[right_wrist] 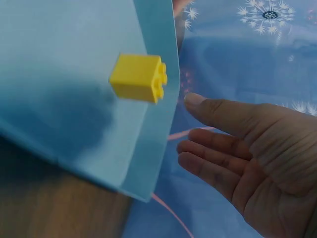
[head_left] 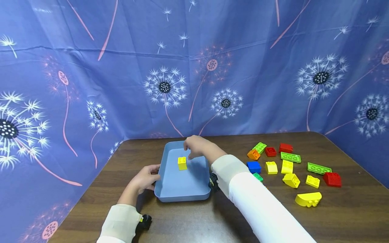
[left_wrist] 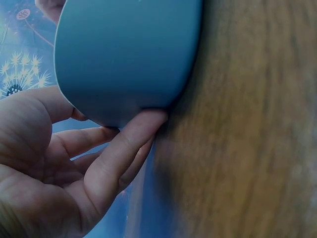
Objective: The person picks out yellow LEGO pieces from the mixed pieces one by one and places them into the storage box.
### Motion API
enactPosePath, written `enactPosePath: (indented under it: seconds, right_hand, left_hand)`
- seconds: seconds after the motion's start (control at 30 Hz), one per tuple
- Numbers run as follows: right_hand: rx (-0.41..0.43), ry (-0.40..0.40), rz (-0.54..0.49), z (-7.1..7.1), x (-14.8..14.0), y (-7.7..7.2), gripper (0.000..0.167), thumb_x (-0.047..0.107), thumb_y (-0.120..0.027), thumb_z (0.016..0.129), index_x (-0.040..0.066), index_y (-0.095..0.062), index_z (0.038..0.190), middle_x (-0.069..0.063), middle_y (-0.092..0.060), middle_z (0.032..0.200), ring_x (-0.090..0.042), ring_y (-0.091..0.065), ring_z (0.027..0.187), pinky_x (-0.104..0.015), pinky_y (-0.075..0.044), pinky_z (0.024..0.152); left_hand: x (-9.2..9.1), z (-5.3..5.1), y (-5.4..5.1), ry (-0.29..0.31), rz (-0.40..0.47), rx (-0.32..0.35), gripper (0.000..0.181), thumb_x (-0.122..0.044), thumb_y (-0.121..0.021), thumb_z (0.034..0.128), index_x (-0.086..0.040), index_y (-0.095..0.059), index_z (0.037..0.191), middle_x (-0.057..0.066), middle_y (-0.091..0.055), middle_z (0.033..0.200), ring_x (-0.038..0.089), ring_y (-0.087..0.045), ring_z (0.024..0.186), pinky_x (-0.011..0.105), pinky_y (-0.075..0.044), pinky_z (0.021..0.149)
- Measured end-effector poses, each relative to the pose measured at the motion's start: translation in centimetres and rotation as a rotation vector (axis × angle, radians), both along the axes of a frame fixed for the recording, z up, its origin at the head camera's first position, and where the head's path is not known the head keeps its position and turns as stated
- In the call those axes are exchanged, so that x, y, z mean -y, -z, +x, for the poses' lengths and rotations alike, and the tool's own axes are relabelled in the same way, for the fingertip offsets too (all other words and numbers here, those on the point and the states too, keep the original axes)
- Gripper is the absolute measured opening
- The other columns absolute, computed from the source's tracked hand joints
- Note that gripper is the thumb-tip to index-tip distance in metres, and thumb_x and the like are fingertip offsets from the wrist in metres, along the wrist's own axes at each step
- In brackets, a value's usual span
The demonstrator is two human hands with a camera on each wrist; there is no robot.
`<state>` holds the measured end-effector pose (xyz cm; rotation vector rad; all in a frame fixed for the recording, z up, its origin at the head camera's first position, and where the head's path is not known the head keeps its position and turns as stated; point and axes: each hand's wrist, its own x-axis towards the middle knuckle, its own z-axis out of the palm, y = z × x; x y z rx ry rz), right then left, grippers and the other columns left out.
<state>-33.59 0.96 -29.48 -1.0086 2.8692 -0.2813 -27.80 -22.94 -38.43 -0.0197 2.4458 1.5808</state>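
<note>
A shallow blue-grey tray [head_left: 186, 195] lies on the table. My left hand [head_left: 147, 177] holds its left side, fingers bent against the outer wall; in the left wrist view, part of the hand [left_wrist: 74, 173] goes behind the tray's wall [left_wrist: 129, 59]. A yellow toy building brick [head_left: 182, 163] stands in the tray, its studs up. Over the tray's far right part hovers my right hand [head_left: 199, 146], apart from the brick. The right wrist view shows this hand [right_wrist: 257, 153] with relaxed fingers, nothing between them, and the yellow brick [right_wrist: 136, 77] beyond the fingertips.
To the right lie several loose bricks: a blue brick [head_left: 253, 167], an orange brick [head_left: 253, 155], red bricks [head_left: 332, 179], green plates [head_left: 290, 157] and yellow pieces [head_left: 308, 199]. The right sleeve [head_left: 258, 202] hides part of that group. A patterned curtain [head_left: 194, 67] hangs behind the table.
</note>
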Motion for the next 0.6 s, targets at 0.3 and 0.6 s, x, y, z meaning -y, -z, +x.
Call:
enactPosePath:
  seconds: [0.3, 0.6]
  right_hand:
    - [-0.022, -0.036, 0.087, 1.6, -1.6, -1.4, 0.031, 0.013, -0.079, 0.080, 0.007, -0.071, 0.109, -0.006, -0.067, 0.102, -0.020, -0.061, 0.095, -0.034, -0.052, 0.086]
    - [-0.031, -0.100, 0.086, 3.2, -3.0, -1.3, 0.028, 0.012, -0.078, 0.080, 0.007, -0.070, 0.107, -0.006, -0.068, 0.101, -0.020, -0.061, 0.094, -0.034, -0.052, 0.084]
  left_hand:
    - [0.1, 0.2, -0.1, 0.013, 0.010, -0.005, 0.062, 0.006, -0.053, 0.0834, 0.006, -0.041, 0.144, 0.025, -0.054, 0.116, 0.033, -0.062, 0.097, 0.051, -0.058, 0.066]
    - [0.0, 0.3, -0.4, 0.016, -0.020, -0.012, 0.061, 0.006, -0.053, 0.0848, 0.007, -0.039, 0.144, 0.026, -0.054, 0.120, 0.034, -0.063, 0.098, 0.049, -0.059, 0.067]
